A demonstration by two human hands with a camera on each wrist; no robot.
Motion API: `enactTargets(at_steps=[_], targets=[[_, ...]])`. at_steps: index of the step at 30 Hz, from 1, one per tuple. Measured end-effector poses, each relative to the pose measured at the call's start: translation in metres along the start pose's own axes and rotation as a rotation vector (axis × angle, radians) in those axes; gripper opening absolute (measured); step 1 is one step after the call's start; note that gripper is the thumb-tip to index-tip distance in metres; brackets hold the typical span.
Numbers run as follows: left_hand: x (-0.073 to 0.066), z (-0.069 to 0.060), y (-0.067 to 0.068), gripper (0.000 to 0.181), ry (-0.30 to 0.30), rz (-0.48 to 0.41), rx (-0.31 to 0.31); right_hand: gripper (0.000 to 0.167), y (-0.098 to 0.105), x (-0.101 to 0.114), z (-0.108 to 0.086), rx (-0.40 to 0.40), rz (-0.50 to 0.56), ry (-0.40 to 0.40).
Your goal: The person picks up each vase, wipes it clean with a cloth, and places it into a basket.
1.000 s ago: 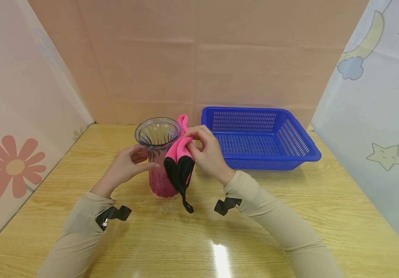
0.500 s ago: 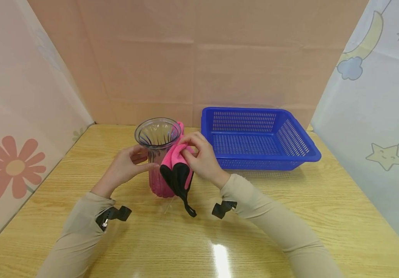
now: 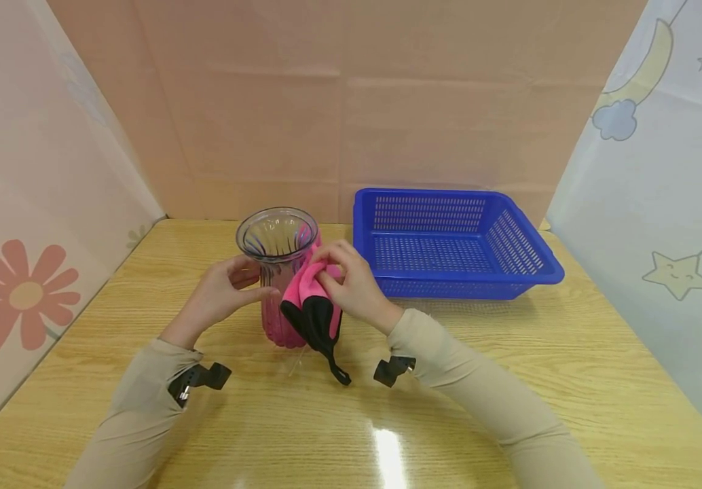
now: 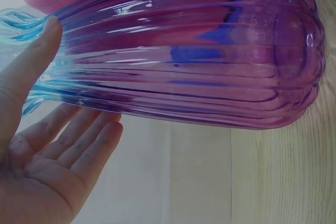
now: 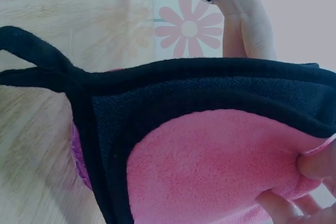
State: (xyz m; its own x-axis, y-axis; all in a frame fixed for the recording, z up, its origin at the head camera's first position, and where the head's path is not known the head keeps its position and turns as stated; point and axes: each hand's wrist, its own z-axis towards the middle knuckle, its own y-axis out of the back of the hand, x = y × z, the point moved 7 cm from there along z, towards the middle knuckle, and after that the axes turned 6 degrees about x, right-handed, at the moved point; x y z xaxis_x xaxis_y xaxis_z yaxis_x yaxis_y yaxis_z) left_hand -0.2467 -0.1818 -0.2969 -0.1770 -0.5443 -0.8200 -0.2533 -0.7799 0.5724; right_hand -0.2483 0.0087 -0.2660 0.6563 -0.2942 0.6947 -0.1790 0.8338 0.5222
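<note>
A tall ribbed glass vase [image 3: 277, 318], clear at its flared rim and pink-purple lower down, stands upright on the table. My left hand [image 3: 219, 293] holds its neck from the left; in the left wrist view the thumb lies on the near side of the glass [image 4: 184, 51] and the fingers on the other. A pink cloth with black corners and a hanging loop [image 3: 317, 320] is pinched by my right hand [image 3: 354, 284] at the vase's right side. The cloth [image 5: 210, 161] fills much of the right wrist view and hides part of the vase.
A blue perforated plastic basket [image 3: 528, 277] sits at the back right of the wooden table [image 3: 449, 407], just beyond my right hand. A peach sheet [image 3: 253, 122] rises behind, with patterned sheets on both sides.
My right hand has moved down and slightly left along the vase with the cloth. The cloth's top end has dropped below the rim. My left hand and the vase stay put.
</note>
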Motion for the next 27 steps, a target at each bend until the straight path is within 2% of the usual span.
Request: enactTargets(at_steps=[14, 27], targets=[[0.001, 0.001, -0.001, 0.068, -0.005, 0.004, 0.001, 0.009, -0.003, -0.006, -0.007, 0.016, -0.055, -0.001], [0.005, 0.002, -0.002, 0.072, 0.021, -0.005, 0.004, 0.008, -0.010, -0.017, -0.013, 0.038, -0.039, -0.017]])
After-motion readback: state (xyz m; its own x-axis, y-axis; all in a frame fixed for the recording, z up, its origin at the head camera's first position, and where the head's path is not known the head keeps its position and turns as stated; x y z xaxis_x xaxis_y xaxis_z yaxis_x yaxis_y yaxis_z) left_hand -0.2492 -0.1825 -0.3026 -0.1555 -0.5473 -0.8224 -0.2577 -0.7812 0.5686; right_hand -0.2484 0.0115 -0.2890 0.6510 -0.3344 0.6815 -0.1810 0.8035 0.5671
